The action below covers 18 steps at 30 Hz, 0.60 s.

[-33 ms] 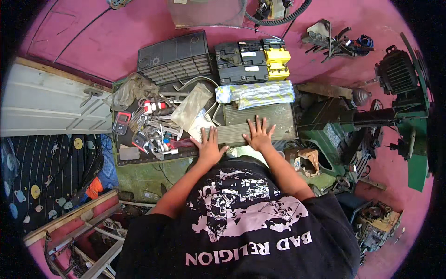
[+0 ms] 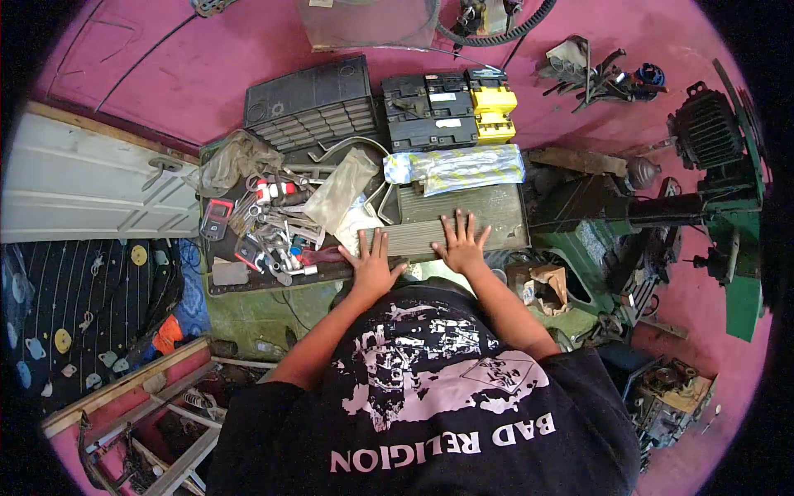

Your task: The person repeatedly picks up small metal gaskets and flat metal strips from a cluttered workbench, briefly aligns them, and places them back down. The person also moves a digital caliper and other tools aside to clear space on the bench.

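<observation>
Both palms rest at the near edge of a cluttered workbench. My left hand (image 2: pixel 373 269) lies flat with fingers spread, beside a dark red-handled tool (image 2: pixel 324 255) and the near left end of a grey ribbed panel (image 2: pixel 426 238). My right hand (image 2: pixel 463 248) is spread flat on the same panel, further right. Neither hand grips anything. Just beyond lies a long silver-blue plastic-wrapped package (image 2: pixel 471 168). A clear plastic bag (image 2: pixel 343 188) lies left of it, near a bent metal strap (image 2: pixel 351 145).
Loose wrenches and sockets (image 2: pixel 285 236) crowd the bench's left side, with a red-and-grey meter (image 2: pixel 217 219). Behind stand a black drawer cabinet (image 2: pixel 310 99) and black and yellow cases (image 2: pixel 451 107). A green machine (image 2: pixel 579 236) stands right; a white door (image 2: pixel 91 186) is left.
</observation>
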{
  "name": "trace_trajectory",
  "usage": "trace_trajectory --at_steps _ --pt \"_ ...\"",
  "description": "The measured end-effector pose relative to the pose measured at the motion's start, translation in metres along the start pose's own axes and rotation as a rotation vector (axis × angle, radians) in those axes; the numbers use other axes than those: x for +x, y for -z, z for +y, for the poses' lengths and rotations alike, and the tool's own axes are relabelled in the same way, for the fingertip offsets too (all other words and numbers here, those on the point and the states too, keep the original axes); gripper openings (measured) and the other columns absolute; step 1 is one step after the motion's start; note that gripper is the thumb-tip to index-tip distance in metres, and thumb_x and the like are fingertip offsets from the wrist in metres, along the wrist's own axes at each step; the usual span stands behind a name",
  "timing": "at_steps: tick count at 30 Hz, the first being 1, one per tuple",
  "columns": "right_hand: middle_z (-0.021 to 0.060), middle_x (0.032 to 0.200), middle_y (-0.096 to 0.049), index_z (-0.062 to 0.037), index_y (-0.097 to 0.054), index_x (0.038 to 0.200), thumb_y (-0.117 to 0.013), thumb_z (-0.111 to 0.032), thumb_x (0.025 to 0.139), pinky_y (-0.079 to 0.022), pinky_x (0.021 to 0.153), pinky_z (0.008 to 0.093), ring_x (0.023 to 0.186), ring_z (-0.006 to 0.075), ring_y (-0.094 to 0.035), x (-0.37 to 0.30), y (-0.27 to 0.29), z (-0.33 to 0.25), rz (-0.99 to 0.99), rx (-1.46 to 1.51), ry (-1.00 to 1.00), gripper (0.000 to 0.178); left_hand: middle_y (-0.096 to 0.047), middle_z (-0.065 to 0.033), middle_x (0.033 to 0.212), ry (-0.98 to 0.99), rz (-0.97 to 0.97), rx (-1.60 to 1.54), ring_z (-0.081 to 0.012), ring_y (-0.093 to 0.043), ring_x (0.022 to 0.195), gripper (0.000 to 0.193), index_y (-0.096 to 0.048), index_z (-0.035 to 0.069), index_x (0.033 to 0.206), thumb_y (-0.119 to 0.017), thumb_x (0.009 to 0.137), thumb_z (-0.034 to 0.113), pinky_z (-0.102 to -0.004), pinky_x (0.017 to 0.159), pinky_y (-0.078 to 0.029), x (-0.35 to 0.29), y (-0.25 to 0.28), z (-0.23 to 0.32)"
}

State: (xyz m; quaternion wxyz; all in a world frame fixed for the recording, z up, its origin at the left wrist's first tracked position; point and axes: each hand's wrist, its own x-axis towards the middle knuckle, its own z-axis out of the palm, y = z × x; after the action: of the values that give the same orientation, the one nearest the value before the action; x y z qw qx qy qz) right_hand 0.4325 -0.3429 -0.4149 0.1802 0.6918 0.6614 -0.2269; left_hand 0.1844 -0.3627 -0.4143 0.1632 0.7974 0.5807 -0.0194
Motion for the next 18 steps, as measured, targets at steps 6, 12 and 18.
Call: trace_trajectory --at_steps 6,12,18 --pt "0.0074 0.164 0.007 -0.0327 -0.003 0.157 -0.029 -0.071 0.093 0.012 0.106 0.0749 0.150 0.0360 0.010 0.004 0.009 -0.003 0.015 0.020 -0.014 0.079 -0.018 -0.0089 0.162 0.066 -0.031 0.024 -0.0406 -0.001 0.149 0.094 -0.026 0.006 0.153 -0.053 0.086 0.066 -0.0839 0.098 0.005 0.012 0.011 0.005" --pt "0.0076 0.165 0.004 -0.0314 -0.007 0.157 -0.030 -0.072 0.093 0.011 0.106 0.0745 0.150 0.0361 0.008 0.001 0.002 -0.003 0.060 0.026 -0.001 0.080 -0.016 -0.0076 0.163 0.090 -0.062 0.039 -0.0390 0.000 0.150 0.097 -0.023 0.006 0.154 -0.050 0.086 0.069 -0.0841 0.098 0.005 0.010 0.006 0.006" --pt "0.0079 0.165 0.003 -0.0309 -0.006 0.157 -0.029 -0.072 0.092 0.011 0.106 0.0745 0.150 0.0360 0.008 0.001 0.002 -0.002 0.048 0.023 -0.003 0.081 -0.017 -0.0073 0.163 0.091 -0.086 0.035 -0.0390 0.001 0.150 0.097 -0.022 0.007 0.154 -0.050 0.086 0.069 -0.0842 0.097 0.006 0.010 0.011 0.007"
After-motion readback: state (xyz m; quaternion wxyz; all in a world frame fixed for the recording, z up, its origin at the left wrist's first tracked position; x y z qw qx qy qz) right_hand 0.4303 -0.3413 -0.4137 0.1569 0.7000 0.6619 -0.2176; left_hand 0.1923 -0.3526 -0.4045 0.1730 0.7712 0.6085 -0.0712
